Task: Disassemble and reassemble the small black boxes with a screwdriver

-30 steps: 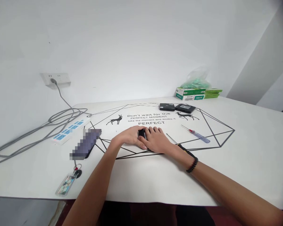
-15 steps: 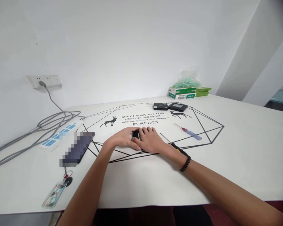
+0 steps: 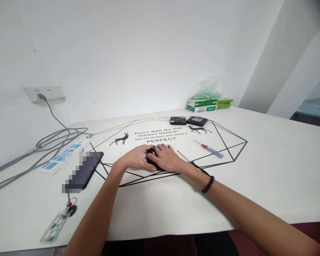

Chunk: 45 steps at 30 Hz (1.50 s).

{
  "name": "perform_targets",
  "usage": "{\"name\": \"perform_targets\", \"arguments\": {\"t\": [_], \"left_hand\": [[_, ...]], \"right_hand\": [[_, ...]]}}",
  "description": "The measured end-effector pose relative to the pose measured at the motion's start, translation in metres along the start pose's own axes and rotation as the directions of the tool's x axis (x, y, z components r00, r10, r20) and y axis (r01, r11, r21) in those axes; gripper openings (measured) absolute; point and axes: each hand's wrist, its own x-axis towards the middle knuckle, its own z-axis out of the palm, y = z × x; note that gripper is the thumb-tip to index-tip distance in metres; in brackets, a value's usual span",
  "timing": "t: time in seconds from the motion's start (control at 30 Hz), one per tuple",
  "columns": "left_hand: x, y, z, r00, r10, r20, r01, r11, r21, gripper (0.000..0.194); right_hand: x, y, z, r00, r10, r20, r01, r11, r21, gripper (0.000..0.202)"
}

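Observation:
A small black flat object [image 3: 150, 159] with a light edge lies on the table, mostly hidden under my hands, so its kind does not show. Around its left side my left hand [image 3: 137, 157] is curled, with the thumb along the near edge. My right hand [image 3: 167, 157] covers its right part from above, fingers together, thumb across the top. Beneath my right wrist shows part of a black and yellow handle [image 3: 198, 167], in line with a thin metal shaft [image 3: 183, 156]. Farther right lies a screwdriver [image 3: 212, 151] with a clear purple handle.
Two black flat cases [image 3: 178, 121] lie at the back of the white printed table [image 3: 269, 167]. Green and white boxes [image 3: 202, 105] with a plastic bag stand by the wall. At left are a power strip [image 3: 53, 164], grey cable, a phone [image 3: 89, 169] and a key ring tag [image 3: 54, 227].
My right thumb has moved up from the near edge onto the top of the black object, and more of its black surface shows. The whole view has shifted slightly.

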Motion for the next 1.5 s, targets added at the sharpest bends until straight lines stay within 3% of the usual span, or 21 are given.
{"name": "perform_targets", "arguments": {"t": [0.2,0.27,0.33,0.43,0.53,0.63,0.83,0.97,1.03,1.1,1.17,1.2,1.3,1.5], "left_hand": [[-0.007,-0.001,-0.005,0.995,-0.103,0.003,0.102,0.990,0.096,0.106],[-0.010,0.001,-0.005,0.994,-0.107,0.010,0.106,0.989,0.107,0.104],[-0.011,0.006,-0.002,0.994,-0.106,0.011,0.104,0.989,0.106,0.100],[-0.008,0.014,0.009,0.992,-0.122,-0.024,0.124,0.985,0.120,0.097],[-0.003,0.021,0.023,0.995,-0.080,-0.053,0.088,0.982,0.167,0.087],[0.002,0.024,0.034,0.999,-0.038,-0.015,0.040,0.979,0.200,0.072],[0.003,0.022,0.038,0.998,-0.063,-0.029,0.068,0.977,0.200,0.070],[0.002,0.015,0.031,0.996,-0.026,-0.086,0.041,0.984,0.173,0.066],[0.000,0.005,0.020,0.968,-0.045,-0.246,0.087,0.983,0.164,0.053],[-0.002,-0.007,0.008,0.886,-0.111,-0.450,0.207,0.964,0.169,0.042],[-0.004,-0.018,-0.002,0.813,-0.171,-0.557,0.309,0.937,0.164,0.038],[-0.005,-0.023,-0.004,0.798,-0.192,-0.571,0.338,0.927,0.161,0.036],[-0.002,-0.030,-0.002,0.816,-0.214,-0.537,0.351,0.922,0.164,0.029],[0.006,-0.032,0.015,0.911,-0.124,-0.394,0.215,0.957,0.196,0.027]], "right_hand": [[-0.014,0.041,-0.062,0.967,0.196,-0.162,-0.191,0.980,0.048,0.046],[-0.025,0.055,-0.076,0.948,0.318,0.003,-0.318,0.948,-0.036,0.053],[-0.036,0.065,-0.082,0.900,0.377,0.219,-0.358,0.926,-0.119,0.056],[-0.044,0.073,-0.081,0.839,0.420,0.346,-0.385,0.907,-0.169,0.051],[-0.045,0.079,-0.077,0.837,0.423,0.348,-0.411,0.905,-0.112,0.036],[-0.042,0.086,-0.074,0.842,0.394,0.368,-0.402,0.914,-0.058,0.024],[-0.031,0.096,-0.071,0.919,0.305,0.252,-0.323,0.946,0.033,0.009],[-0.022,0.095,-0.071,0.941,0.322,0.109,-0.339,0.881,0.329,0.018],[-0.019,0.094,-0.071,0.929,0.368,0.030,-0.340,0.822,0.457,0.016],[-0.016,0.092,-0.072,0.933,0.361,-0.006,-0.298,0.780,0.550,0.013],[-0.016,0.089,-0.072,0.948,0.318,-0.020,-0.231,0.729,0.644,0.010],[-0.015,0.088,-0.072,0.951,0.308,-0.018,-0.209,0.686,0.697,0.013],[-0.015,0.086,-0.069,0.934,0.356,0.024,-0.248,0.600,0.760,0.031],[-0.007,0.094,-0.056,0.924,0.380,0.054,-0.311,0.658,0.686,0.036]]}}
